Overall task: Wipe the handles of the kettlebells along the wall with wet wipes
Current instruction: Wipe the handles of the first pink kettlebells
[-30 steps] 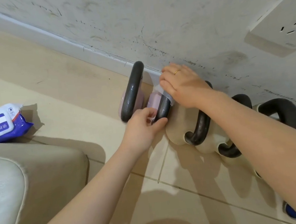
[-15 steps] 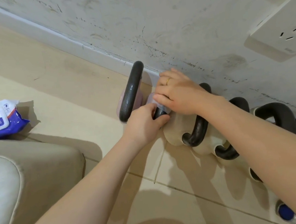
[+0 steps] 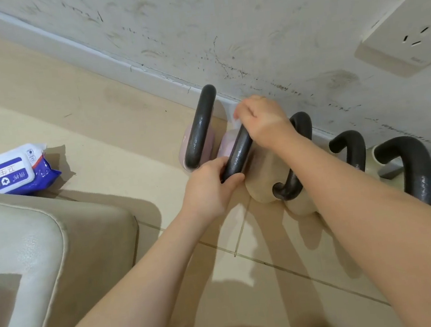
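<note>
A row of kettlebells with dark handles stands along the scuffed wall. The leftmost pink kettlebell [image 3: 196, 135] stands untouched. My left hand [image 3: 209, 188] grips the near end of the second pink kettlebell's handle [image 3: 236, 153]. My right hand [image 3: 263, 121] is closed over the far end of that handle with a white wet wipe [image 3: 236, 115] pressed under it. To the right, a beige kettlebell [image 3: 262, 182] sits partly under my right forearm, and more dark handles [image 3: 406, 165] follow along the wall.
A blue and white pack of wet wipes [image 3: 10, 171] lies on the beige tiled floor at the left. A beige cushioned seat [image 3: 37, 258] fills the lower left. A white wall socket [image 3: 411, 38] sits at the upper right above the white skirting [image 3: 101, 57].
My right hand has slid with the wipe up the handle towards the wall, uncovering the handle's middle. My left hand has kept its grip on the near end.
</note>
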